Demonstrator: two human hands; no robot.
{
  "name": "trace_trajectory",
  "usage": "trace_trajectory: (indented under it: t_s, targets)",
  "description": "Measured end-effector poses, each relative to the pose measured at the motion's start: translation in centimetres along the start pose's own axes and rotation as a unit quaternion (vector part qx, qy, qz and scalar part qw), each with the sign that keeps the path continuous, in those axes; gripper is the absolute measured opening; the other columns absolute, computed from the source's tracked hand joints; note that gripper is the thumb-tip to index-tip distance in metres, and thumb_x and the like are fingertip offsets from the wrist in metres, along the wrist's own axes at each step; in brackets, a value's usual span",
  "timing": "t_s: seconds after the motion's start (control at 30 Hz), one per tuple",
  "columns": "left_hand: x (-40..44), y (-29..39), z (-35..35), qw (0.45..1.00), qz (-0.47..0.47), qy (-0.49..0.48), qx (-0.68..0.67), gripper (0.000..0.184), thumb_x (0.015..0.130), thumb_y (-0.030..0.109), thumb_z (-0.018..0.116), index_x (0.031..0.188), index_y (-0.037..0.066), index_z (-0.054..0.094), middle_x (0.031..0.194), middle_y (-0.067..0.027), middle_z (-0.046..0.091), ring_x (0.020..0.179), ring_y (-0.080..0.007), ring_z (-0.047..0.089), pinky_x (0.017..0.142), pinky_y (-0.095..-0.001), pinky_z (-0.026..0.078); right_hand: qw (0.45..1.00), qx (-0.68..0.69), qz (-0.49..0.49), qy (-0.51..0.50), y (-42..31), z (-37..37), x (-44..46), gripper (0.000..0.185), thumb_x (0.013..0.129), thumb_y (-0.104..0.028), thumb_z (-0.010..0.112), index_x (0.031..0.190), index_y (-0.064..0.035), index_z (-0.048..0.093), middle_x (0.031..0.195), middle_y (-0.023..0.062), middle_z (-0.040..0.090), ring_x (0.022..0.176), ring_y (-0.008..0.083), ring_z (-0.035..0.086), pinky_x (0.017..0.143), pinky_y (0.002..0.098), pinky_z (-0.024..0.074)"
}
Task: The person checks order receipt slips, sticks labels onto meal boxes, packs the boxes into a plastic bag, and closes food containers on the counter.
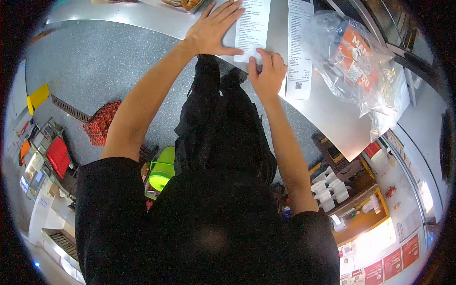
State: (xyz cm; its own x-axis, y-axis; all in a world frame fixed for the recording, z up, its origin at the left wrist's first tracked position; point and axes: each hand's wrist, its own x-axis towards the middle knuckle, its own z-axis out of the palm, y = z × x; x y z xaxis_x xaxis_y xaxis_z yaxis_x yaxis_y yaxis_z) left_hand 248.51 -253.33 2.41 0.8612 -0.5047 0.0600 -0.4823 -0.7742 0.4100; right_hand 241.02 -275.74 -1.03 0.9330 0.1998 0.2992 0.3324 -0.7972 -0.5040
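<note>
A long printed receipt (252, 28) lies on the steel counter (327, 114). My left hand (214, 29) rests flat at its left side, fingers spread, with the thumb on the paper's edge. At the receipt's lower right corner is my right hand (269, 71), its thumb and index finger apart and the other fingers bent. A second receipt (298, 52) lies just right of that hand, with a square code near its bottom end. Further right sits a clear plastic bag (327, 57) with an orange printed packet (355, 54) inside.
Food in a tray (190, 4) stands at the counter's top edge. The counter's front edge runs close to my body. On the floor at the left are red crates (102, 123) and a green bin (163, 168). White cups (330, 190) are on a wooden shelf at the lower right.
</note>
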Motion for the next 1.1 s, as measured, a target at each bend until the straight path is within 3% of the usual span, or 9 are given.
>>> trace_trajectory:
  t_s: [0.8,0.9,1.0,1.1]
  targets:
    - [-0.1,0.0,0.2,0.998,0.007,0.055,0.006,0.102,0.068,0.060,0.074,0.141,-0.003,0.039,0.146,-0.0269,0.037,0.138,-0.0416,0.035,0.114,-0.0544,0.024,1.000,0.023,0.010,-0.004,0.0,0.0,0.0,0.026,0.081,-0.023,0.069,0.104,-0.0127,0.064,0.090,0.0064,0.054,0.087,0.0273,0.055,0.075,0.0413,0.0381]
    - [-0.2,0.0,0.1,0.998,0.002,0.061,-0.025,0.093,0.073,0.054,0.072,0.139,-0.003,0.040,0.146,-0.0274,0.037,0.138,-0.0419,0.034,0.114,-0.0541,0.025,1.000,0.020,0.008,-0.001,-0.1,0.0,0.2,0.026,0.081,-0.023,0.069,0.104,-0.0127,0.064,0.089,0.0066,0.054,0.086,0.0270,0.054,0.075,0.0412,0.0383]
    - [-1.0,-0.4,1.4,0.995,0.001,0.095,0.040,0.097,0.072,0.066,0.069,0.145,0.010,0.038,0.155,-0.0117,0.031,0.143,-0.0280,0.030,0.115,-0.0550,0.023,1.000,0.019,0.005,0.001,-0.1,0.0,0.1,0.026,0.081,-0.023,0.069,0.104,-0.0125,0.064,0.089,0.0068,0.053,0.086,0.0269,0.054,0.075,0.0411,0.0386]
    - [-1.0,-0.7,1.8,0.995,-0.007,0.088,0.049,0.096,0.073,0.067,0.068,0.145,0.012,0.037,0.155,-0.0112,0.030,0.143,-0.0278,0.030,0.115,-0.0556,0.022,1.000,0.021,0.006,0.002,0.0,0.0,0.1,0.026,0.080,-0.023,0.070,0.104,-0.0131,0.065,0.090,0.0064,0.054,0.086,0.0265,0.055,0.074,0.0406,0.0389]
